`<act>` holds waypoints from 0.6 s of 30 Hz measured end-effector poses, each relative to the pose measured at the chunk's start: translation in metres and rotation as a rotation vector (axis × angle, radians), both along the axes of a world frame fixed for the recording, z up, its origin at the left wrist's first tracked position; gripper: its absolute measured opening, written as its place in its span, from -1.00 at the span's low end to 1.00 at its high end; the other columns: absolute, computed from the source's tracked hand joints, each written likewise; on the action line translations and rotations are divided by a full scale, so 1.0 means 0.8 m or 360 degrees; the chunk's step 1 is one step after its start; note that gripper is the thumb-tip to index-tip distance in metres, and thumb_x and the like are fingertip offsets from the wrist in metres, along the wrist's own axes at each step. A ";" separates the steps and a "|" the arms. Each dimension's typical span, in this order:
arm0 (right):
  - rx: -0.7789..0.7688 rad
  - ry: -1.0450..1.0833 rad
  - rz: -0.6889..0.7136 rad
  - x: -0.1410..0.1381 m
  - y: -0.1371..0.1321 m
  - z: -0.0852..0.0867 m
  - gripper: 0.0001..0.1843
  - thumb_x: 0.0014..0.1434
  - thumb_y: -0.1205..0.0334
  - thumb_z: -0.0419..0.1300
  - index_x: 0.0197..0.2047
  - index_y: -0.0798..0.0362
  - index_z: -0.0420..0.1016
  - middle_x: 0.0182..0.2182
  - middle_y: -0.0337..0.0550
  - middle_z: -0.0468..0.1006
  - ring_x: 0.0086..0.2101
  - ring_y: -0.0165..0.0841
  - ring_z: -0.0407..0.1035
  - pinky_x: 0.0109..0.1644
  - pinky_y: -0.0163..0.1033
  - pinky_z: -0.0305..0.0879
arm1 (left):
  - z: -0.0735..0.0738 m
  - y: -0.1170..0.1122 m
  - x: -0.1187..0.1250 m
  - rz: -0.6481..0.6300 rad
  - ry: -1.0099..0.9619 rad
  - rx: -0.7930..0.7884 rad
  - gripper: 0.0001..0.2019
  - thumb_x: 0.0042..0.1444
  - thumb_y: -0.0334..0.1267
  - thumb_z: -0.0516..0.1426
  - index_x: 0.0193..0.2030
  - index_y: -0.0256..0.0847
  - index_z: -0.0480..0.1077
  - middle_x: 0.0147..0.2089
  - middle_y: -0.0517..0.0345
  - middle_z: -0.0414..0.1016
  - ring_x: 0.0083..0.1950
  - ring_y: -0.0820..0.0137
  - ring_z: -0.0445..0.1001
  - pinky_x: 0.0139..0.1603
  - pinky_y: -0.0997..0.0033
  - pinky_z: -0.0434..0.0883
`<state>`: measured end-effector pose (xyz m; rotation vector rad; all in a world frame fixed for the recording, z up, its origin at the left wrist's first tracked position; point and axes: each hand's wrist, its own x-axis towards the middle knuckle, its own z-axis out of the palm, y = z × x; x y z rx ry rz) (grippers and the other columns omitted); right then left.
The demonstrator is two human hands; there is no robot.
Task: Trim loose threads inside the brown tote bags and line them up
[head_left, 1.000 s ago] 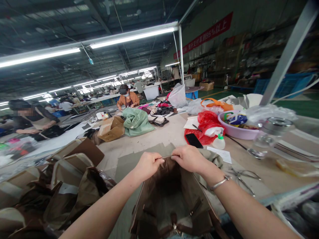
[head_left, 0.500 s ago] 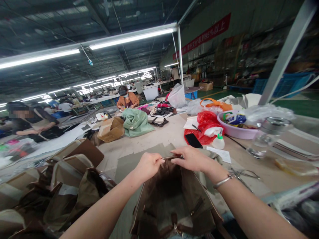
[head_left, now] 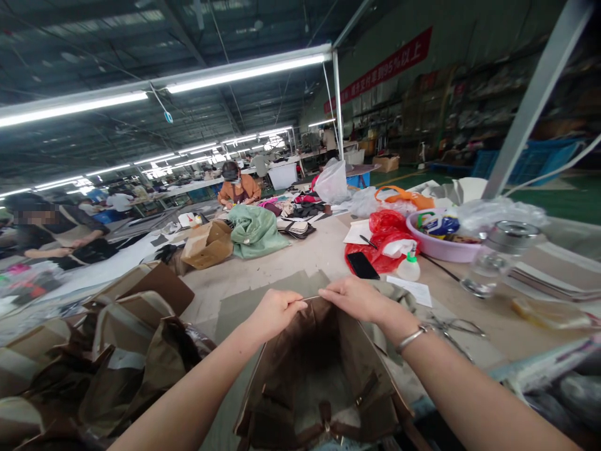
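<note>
A brown bag (head_left: 323,376) stands open in front of me on the worktable (head_left: 291,263), its dark lining facing up. My left hand (head_left: 275,311) pinches the bag's far top edge from the left. My right hand (head_left: 359,297), with a metal bangle on the wrist, pinches the same edge just to the right. Both sets of fingers are closed on the rim, a short stretch of edge taut between them.
A heap of similar brown bags (head_left: 107,357) lies at my left. Scissors (head_left: 451,329), a black phone (head_left: 362,265), a small glue bottle (head_left: 408,266), a red plastic bag (head_left: 387,228), a pink basin (head_left: 441,244) and a glass jar (head_left: 498,250) sit to the right. People work at tables beyond.
My hands have kept their pinch on the bag's edge with only slight shifts of the fingers. The view has drifted a little.
</note>
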<state>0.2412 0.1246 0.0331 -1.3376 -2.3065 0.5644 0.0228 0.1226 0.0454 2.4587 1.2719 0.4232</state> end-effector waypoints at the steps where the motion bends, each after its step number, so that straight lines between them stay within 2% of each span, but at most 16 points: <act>1: -0.0137 0.0214 0.0014 0.003 0.000 -0.003 -0.48 0.23 -0.11 -0.08 -0.38 0.05 0.54 -0.41 -0.18 0.56 -0.34 -0.32 0.39 -0.26 -0.29 0.22 | 0.000 0.000 0.001 0.0025 0.0007 0.0007 -0.66 0.19 -0.16 -0.03 -0.53 -0.25 0.36 -0.56 0.26 0.33 -0.48 0.50 0.28 -0.43 0.53 0.13; 3: -0.0404 0.0789 -0.0051 0.011 0.002 -0.009 -0.49 0.22 -0.13 -0.07 -0.19 0.07 0.52 -0.29 -0.13 0.56 -0.27 -0.30 0.41 -0.17 -0.25 0.28 | 0.001 -0.001 0.003 0.0060 0.0024 0.0027 -0.65 0.19 -0.16 -0.04 -0.55 -0.25 0.36 -0.57 0.26 0.33 -0.49 0.49 0.27 -0.45 0.52 0.13; 5: -0.0607 0.1406 -0.0249 0.022 0.003 -0.015 -0.46 0.22 -0.14 -0.09 -0.01 0.10 0.42 -0.18 -0.05 0.53 -0.25 -0.31 0.42 -0.13 -0.20 0.32 | 0.001 -0.002 0.003 0.0088 0.0039 0.0045 -0.64 0.19 -0.15 -0.04 -0.53 -0.24 0.38 -0.56 0.24 0.36 -0.49 0.48 0.28 -0.45 0.52 0.14; 8: -0.0773 0.1988 -0.0566 0.038 0.001 -0.025 -0.45 0.22 -0.14 -0.10 -0.04 0.13 0.41 -0.22 0.02 0.53 -0.35 -0.35 0.43 -0.19 -0.20 0.37 | 0.001 -0.003 0.001 0.0089 0.0037 0.0017 -0.66 0.19 -0.12 -0.04 -0.41 -0.22 0.47 -0.44 0.20 0.49 -0.41 0.43 0.38 -0.37 0.51 0.23; 10: -0.0774 0.2101 -0.0674 0.047 -0.004 -0.038 -0.50 0.19 -0.13 -0.02 -0.12 0.13 0.45 -0.28 0.00 0.53 -0.38 -0.37 0.42 -0.22 -0.22 0.38 | 0.003 -0.002 -0.001 0.0058 0.0004 -0.0016 -0.69 0.13 -0.04 0.04 -0.18 -0.18 0.48 -0.22 0.14 0.55 -0.24 0.36 0.46 -0.22 0.48 0.30; 13: -0.0616 0.1992 -0.0809 0.055 -0.015 -0.068 -0.58 0.09 -0.10 0.13 -0.20 0.10 0.45 -0.32 -0.06 0.52 -0.39 -0.37 0.41 -0.22 -0.22 0.38 | 0.007 0.001 0.002 0.0010 0.0026 -0.0033 -0.47 0.01 0.07 0.13 0.08 -0.16 0.37 0.04 0.06 0.46 -0.02 0.25 0.43 -0.01 0.40 0.30; 16: -0.0500 0.1814 -0.0935 0.064 -0.028 -0.103 -0.59 0.04 -0.10 0.14 -0.24 0.08 0.44 -0.35 -0.09 0.50 -0.38 -0.33 0.40 -0.18 -0.16 0.37 | 0.011 0.006 0.014 -0.0078 0.0094 0.0021 -0.51 0.07 0.07 0.08 0.07 -0.17 0.38 0.03 0.05 0.47 -0.01 0.24 0.43 -0.02 0.39 0.29; 18: -0.0445 0.1662 -0.1003 0.073 -0.035 -0.121 -0.60 0.02 -0.10 0.15 -0.26 0.08 0.44 -0.37 -0.09 0.49 -0.36 -0.28 0.40 -0.14 -0.07 0.34 | 0.012 0.011 0.024 -0.0137 0.0124 0.0074 -0.62 0.15 0.00 0.03 -0.04 -0.17 0.44 -0.08 0.08 0.53 -0.11 0.30 0.47 -0.13 0.44 0.30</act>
